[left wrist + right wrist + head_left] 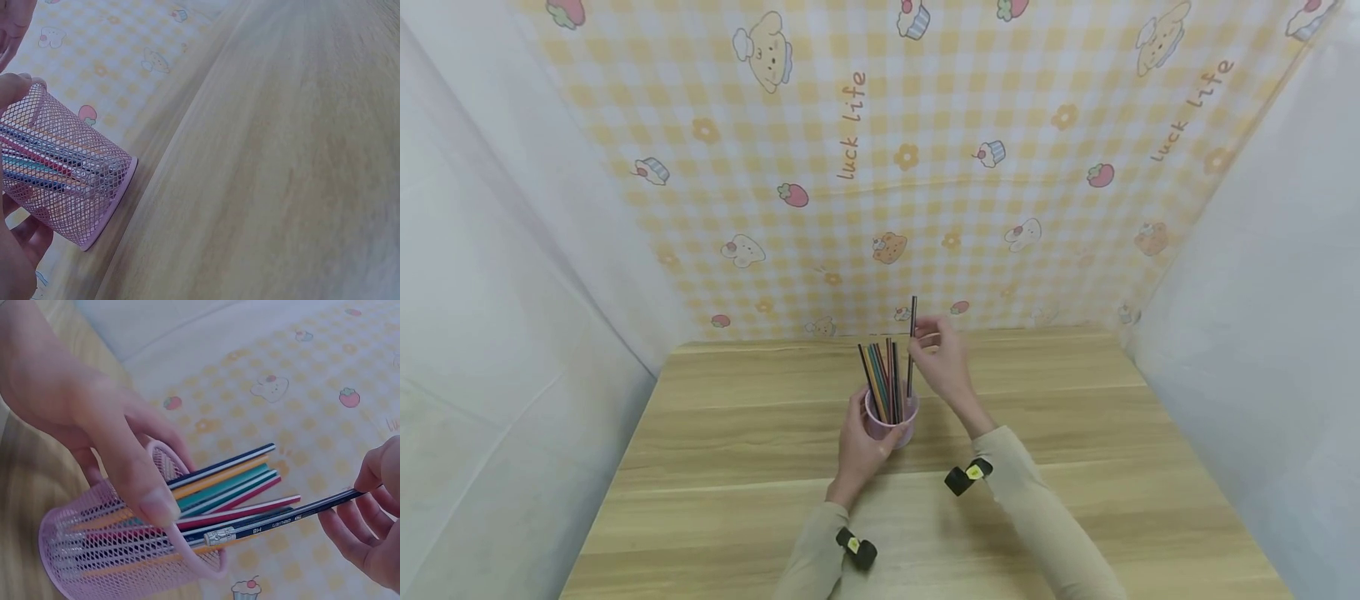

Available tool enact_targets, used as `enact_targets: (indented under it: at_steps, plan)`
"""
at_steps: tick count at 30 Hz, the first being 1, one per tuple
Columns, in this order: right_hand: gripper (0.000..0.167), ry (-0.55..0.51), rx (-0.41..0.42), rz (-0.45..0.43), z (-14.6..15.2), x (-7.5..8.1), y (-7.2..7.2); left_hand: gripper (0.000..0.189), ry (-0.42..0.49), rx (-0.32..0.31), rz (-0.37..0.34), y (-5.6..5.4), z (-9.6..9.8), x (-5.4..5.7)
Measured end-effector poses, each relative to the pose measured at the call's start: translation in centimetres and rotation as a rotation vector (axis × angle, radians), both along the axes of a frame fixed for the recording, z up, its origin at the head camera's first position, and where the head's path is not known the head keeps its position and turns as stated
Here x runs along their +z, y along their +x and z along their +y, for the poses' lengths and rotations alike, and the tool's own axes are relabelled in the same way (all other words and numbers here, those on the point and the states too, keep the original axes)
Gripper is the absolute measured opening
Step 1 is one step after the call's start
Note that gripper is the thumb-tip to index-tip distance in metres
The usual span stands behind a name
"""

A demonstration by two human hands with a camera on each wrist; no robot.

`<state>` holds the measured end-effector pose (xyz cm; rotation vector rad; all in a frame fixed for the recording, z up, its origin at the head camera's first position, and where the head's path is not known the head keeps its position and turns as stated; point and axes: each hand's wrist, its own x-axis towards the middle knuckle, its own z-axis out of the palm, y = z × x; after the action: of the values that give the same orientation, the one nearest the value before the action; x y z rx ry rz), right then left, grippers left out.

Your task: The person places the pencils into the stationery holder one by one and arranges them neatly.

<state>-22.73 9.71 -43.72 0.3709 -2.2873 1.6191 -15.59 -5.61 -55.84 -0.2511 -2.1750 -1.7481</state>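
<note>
My left hand grips a pink mesh pencil cup by its side, the thumb lying near the rim. Several pencils stand in the cup, dark, yellow, green and red with pale stripes. Above the rim, my right hand pinches one dark striped pencil near its upper part. In the right wrist view, the silver ferrule at that pencil's lower end shows beside the cup's rim. The left wrist view shows the cup's mesh wall and flat base, with pencils visible through it.
The cup is over a light wood-grain table. A yellow checked cloth with cartoon prints hangs behind the table. White sheets hang on both sides. Each sleeved wrist wears a small black camera.
</note>
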Motion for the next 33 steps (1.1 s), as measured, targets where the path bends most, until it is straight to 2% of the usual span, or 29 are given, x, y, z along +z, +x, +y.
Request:
enact_targets:
  at_steps: [2, 3, 7, 16, 23, 33]
  plan:
    - [0.032, -0.014, 0.004, -0.002, -0.4, -0.1, 0.2, 0.083, 0.003, 0.003, -0.003, -0.5, 0.0, -1.2]
    - [0.032, -0.019, 0.007, -0.001, -0.6, -0.1, 0.3, 0.082, 0.0, 0.005, 0.0, -0.5, 0.0, -1.3]
    - [0.031, -0.036, 0.042, 0.019, -1.3, -0.4, 0.6, 0.083, -0.018, 0.009, -0.005, -0.5, 0.1, -1.4]
    - [0.028, 0.033, 0.086, 0.011, -2.4, -2.5, 0.9, 0.083, -0.023, 0.0, 0.009, -0.7, 0.1, -1.5]
    - [0.027, 0.058, 0.082, -0.043, -2.9, -3.6, 1.5, 0.083, -0.036, -0.002, -0.005, -0.5, 0.1, -1.4]
    - [0.022, 0.092, 0.037, -0.044, -3.0, -4.3, 1.9, 0.084, -0.021, -0.007, -0.004, -0.5, 0.2, -1.3]
